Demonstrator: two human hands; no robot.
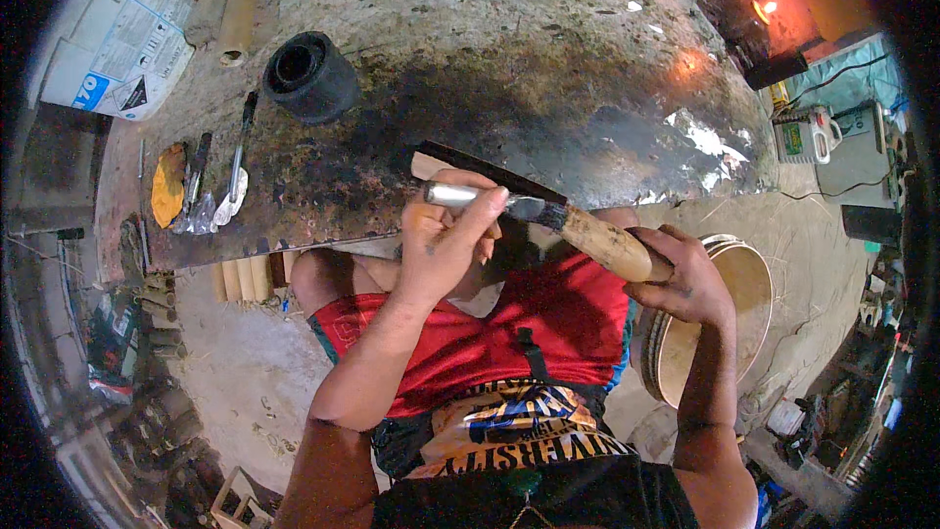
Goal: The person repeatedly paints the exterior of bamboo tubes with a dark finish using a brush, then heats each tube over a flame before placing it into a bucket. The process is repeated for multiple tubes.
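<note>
In front of me, over the near edge of the table, I hold a long tool with a rounded pale wooden handle (pixel 607 240) and a dark, flat length (pixel 490 168). My right hand (pixel 681 274) is wrapped round the handle's end. My left hand (pixel 441 240) pinches a short silvery metal tool (pixel 458 196). Its dark far end lies against the long tool where handle and dark part meet; whether it is a brush I cannot tell. A pale wooden piece (pixel 428 167) shows beside the dark length, above my left fingers.
A black thick-walled pot (pixel 313 78) stands on the stained table (pixel 441 108). Left of it lie a brush (pixel 240 147), a yellow cloth (pixel 168 181) and a white container (pixel 122 39). A round wooden tub (pixel 734 304) stands by my right arm; a flame (pixel 767 8) glows far right.
</note>
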